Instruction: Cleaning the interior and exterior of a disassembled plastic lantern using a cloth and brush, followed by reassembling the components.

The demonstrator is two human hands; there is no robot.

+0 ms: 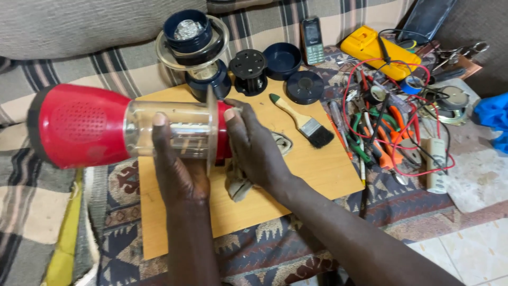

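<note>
I see the red lantern (pixel 79 126) lying sideways above the wooden board (pixel 317 169), my left hand (pixel 177 169) wrapped around its clear middle, my right hand (pixel 254 145) gripping its right end; a paintbrush (pixel 304 123) lies on the board further right, loose tools (pixel 381 137) beyond it

wooden board (pixel 317 169) | on it: paintbrush (pixel 304 121), rag (pixel 238 182)
</note>
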